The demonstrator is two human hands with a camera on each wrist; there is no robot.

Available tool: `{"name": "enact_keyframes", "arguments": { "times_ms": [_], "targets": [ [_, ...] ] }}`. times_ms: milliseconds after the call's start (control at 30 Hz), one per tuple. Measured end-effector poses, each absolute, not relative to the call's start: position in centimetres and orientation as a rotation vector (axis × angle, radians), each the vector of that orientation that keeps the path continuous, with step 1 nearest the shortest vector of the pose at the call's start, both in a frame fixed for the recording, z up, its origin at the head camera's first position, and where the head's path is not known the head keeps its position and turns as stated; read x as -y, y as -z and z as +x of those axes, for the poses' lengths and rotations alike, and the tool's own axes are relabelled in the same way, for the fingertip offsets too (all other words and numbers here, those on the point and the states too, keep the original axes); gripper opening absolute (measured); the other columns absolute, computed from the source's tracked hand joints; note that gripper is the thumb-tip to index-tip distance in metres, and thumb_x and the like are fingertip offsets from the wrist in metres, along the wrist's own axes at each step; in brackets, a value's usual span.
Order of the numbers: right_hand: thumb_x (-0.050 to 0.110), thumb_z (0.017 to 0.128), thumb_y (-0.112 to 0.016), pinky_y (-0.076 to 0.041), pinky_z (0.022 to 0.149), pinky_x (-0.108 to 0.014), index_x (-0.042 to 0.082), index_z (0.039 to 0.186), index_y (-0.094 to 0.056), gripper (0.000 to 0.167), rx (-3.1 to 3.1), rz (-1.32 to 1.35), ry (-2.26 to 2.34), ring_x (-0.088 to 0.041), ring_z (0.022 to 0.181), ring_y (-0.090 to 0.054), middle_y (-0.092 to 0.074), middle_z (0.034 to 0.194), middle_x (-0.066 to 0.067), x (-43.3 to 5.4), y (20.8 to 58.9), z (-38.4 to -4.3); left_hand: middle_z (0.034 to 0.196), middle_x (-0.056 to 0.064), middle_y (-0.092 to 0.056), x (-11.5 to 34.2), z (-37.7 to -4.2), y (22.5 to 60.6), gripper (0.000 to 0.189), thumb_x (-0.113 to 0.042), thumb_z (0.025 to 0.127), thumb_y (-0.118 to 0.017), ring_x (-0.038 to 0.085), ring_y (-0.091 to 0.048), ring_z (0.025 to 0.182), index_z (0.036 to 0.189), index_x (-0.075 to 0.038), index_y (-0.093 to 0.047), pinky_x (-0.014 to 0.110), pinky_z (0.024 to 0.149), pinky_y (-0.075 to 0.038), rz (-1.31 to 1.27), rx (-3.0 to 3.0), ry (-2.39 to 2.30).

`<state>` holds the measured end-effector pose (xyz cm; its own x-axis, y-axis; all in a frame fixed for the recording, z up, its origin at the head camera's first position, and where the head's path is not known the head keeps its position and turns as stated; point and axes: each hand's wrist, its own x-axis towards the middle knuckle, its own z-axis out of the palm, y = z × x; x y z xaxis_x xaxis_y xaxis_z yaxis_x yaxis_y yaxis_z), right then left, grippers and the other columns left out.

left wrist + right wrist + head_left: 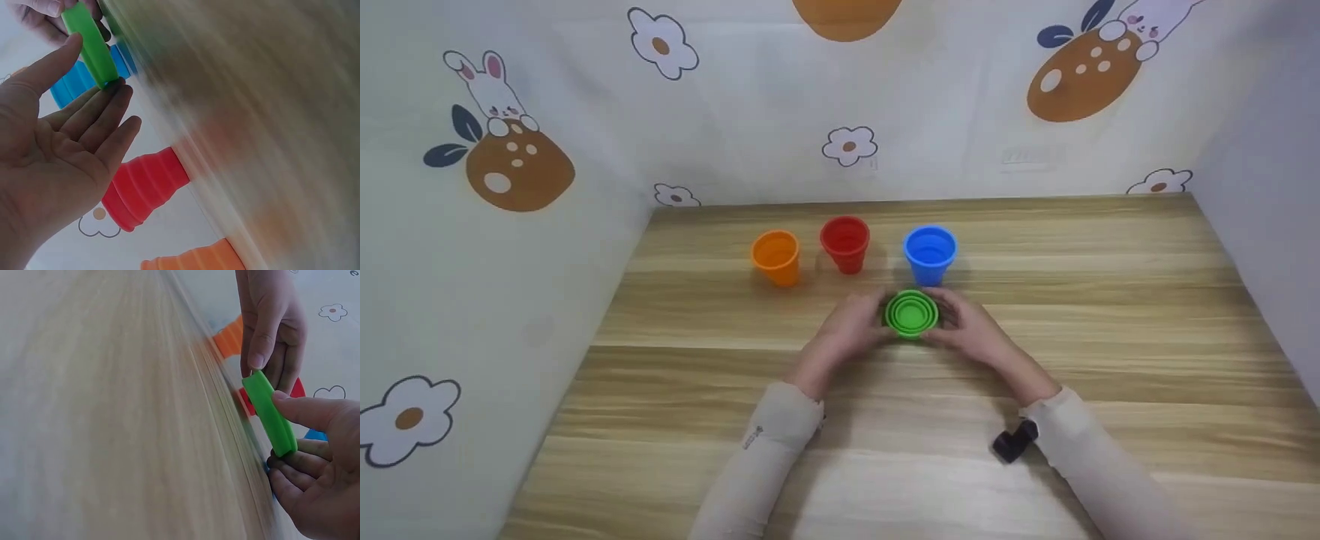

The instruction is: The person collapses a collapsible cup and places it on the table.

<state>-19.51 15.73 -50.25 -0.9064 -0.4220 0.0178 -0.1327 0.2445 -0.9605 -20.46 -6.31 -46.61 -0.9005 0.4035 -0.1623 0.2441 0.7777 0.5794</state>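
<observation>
A green collapsible cup (912, 314), folded flat into concentric rings, is held between both hands with its opening upward. My left hand (855, 324) pinches its left side, thumb (64, 56) at the near rim and fingers on the far side. My right hand (971, 328) grips the right side the same way, as the right wrist view shows with fingers (298, 472) under the edge. The flat cup (270, 413) appears slightly above the table. Just behind it stands an unfolded blue cup (930, 255).
A red cup (845, 244) and an orange cup (776, 257) stand upright and unfolded to the left of the blue one, on the wooden table (1110, 300). Patterned walls (757, 112) close off the back and sides. A black device (1015, 441) sits at the right wrist.
</observation>
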Motion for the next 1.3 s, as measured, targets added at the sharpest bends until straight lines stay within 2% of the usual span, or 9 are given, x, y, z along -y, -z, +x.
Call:
{"name": "enact_keyframes", "arguments": {
  "times_ms": [333, 533, 800, 1300],
  "targets": [
    [0.004, 0.084, -0.077, -0.036, 0.117, -0.052, -0.007, 0.144, -0.043, 0.070, -2.419, -0.558, 1.558, -0.043, 0.139, -0.045, -0.047, 0.147, -0.027, -15.26, 50.10, -19.29, 0.138, 0.009, -0.062, 6.39, -20.55, 47.02, 0.060, -0.027, 0.087, -0.077, 0.024, -0.058, 0.127, 0.140, -0.010, -0.054, 0.041, 0.113, -0.044, 0.507, -2.725, -0.726],
    [0.003, 0.083, -0.077, -0.036, 0.117, -0.052, -0.006, 0.143, -0.045, 0.068, -2.483, -0.599, 1.509, -0.042, 0.138, -0.047, -0.051, 0.145, -0.026, -15.17, 50.19, -19.21, 0.137, 0.009, -0.062, 6.23, -20.48, 47.09, 0.058, -0.026, 0.088, -0.076, 0.024, -0.058, 0.126, 0.139, -0.010, -0.054, 0.041, 0.112, -0.045, 0.468, -2.717, -0.717],
    [0.008, 0.083, -0.077, -0.032, 0.119, -0.055, 0.001, 0.145, -0.047, 0.069, -2.562, -0.539, 1.388, -0.040, 0.139, -0.045, -0.052, 0.146, -0.021, -15.10, 49.81, -18.96, 0.126, 0.011, -0.068, 5.95, -20.44, 46.82, 0.050, -0.024, 0.087, -0.077, 0.026, -0.062, 0.115, 0.131, -0.008, -0.060, 0.041, 0.104, -0.050, 0.528, -2.748, -0.675],
    [0.011, 0.083, -0.078, -0.034, 0.118, -0.055, 0.000, 0.144, -0.048, 0.068, -2.600, -0.534, 1.346, -0.041, 0.138, -0.046, -0.052, 0.146, -0.022, -15.23, 49.60, -19.04, 0.129, 0.009, -0.067, 5.75, -20.69, 46.48, 0.052, -0.023, 0.087, -0.077, 0.024, -0.062, 0.116, 0.134, -0.009, -0.059, 0.041, 0.105, -0.050, 0.489, -2.712, -0.683]
  ]
}}
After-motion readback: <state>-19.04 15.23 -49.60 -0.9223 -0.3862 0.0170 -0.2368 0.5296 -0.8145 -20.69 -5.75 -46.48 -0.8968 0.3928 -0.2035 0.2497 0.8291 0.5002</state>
